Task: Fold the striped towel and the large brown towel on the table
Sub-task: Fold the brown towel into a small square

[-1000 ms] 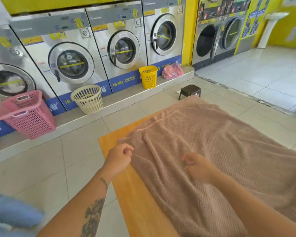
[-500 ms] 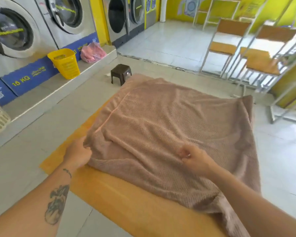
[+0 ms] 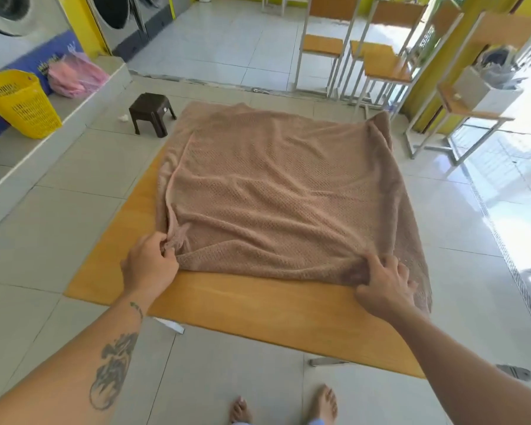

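Rectangular orange wooden table (image 3: 258, 308): its far end is hidden under the large brown waffle-weave towel (image 3: 273, 194), which lies rumpled with its right edge hanging off the table. Left of the table is a tapered yellow slotted plastic basket (image 3: 22, 105); contents not discernible. A dark brown plastic stool (image 3: 152, 113) stands beyond the table's far left corner. The left hand (image 3: 149, 265) pinches the towel's bunched near-left corner; the right hand (image 3: 383, 286) clutches the near-right corner.

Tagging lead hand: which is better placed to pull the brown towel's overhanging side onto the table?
Right, probably: right hand grips the brown towel beside that overhang; left hand pinches the opposite corner.
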A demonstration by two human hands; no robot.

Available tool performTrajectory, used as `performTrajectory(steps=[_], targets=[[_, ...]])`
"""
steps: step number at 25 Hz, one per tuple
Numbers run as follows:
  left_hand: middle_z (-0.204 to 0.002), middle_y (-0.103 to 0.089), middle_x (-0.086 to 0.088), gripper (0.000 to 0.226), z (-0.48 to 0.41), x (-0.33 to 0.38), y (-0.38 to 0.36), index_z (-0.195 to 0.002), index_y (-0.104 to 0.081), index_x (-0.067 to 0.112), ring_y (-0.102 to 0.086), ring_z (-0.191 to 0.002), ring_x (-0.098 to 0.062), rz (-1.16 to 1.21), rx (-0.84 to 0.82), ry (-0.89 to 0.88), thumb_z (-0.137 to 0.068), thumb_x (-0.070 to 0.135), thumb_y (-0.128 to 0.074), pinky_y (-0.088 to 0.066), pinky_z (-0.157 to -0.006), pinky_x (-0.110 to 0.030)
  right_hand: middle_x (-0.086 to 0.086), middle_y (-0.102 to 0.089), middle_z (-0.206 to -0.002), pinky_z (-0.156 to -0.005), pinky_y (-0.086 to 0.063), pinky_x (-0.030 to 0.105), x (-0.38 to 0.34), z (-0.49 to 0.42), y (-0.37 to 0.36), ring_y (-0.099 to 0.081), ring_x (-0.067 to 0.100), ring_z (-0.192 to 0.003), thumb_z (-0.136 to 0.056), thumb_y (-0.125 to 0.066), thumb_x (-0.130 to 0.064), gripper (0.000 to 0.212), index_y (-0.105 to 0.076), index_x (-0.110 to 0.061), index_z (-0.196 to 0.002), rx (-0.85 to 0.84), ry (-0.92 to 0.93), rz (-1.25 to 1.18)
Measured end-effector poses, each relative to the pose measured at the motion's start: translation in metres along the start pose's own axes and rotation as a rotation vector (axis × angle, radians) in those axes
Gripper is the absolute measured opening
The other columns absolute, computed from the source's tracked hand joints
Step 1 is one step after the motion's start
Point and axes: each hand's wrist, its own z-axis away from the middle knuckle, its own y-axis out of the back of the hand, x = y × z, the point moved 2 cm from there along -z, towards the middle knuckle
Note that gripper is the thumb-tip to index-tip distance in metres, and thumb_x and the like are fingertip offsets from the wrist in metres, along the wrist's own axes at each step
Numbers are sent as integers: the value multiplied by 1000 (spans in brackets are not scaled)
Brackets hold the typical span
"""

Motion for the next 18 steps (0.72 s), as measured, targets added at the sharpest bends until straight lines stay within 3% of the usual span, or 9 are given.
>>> performTrajectory(steps=[5,7,10,13,15,18], targets=[[-105,-68,1,20,36,4,7,-111,-64,23,-56,-94,-26,29,40,-92,-96,27,-52,-46,-87,-45,5,-35,-139,-110,-25,52,-41,17,-13,-23,32,-135,-74,-51,-24,60,-39,-31,-132,96,233,166],[-102,-68,1,19,46,3,13,-107,-65,23,-52,-87,-23,39,66,-71,-97,26,-49,-44,-85,-41,4,-42,-135,-108,-26,50,-76,21,-16,-32,31,-131,-77,-49,-21,58,-40,-30,-133,36,325,151],[-106,-69,-2,22,53,-8,25,-113,-63,20,-58,-95,-27,40,78,-22,-99,26,-47,-45,-86,-41,6,-43,-132,-105,-32,49,-102,25,-29,-41,32,-123,-83,-51,-22,55,-37,-30,-135,-75,362,207],[-114,-67,-5,26,47,-28,38,-123,-59,21,-59,-104,-30,51,71,60,-100,26,-48,-48,-90,-46,4,-52,-117,-93,-38,43,-102,25,-25,-50,28,-108,-87,-49,-16,29,-50,-27,-114,28,428,305],[-118,-64,-5,28,38,-43,52,-127,-55,23,-57,-107,-30,65,60,125,-100,24,-48,-47,-93,-47,-2,-56,-95,-78,-37,37,-110,27,-13,-52,24,-87,-85,-47,-12,16,-51,-26,-91,31,500,207],[-116,-64,-7,31,24,-69,69,-126,-54,26,-56,-100,-29,69,39,175,-97,15,-50,-48,-94,-50,-5,-51,-81,-60,-35,33,-130,37,-2,-51,23,-75,-88,-47,-14,13,-46,-25,-81,43,664,18]])
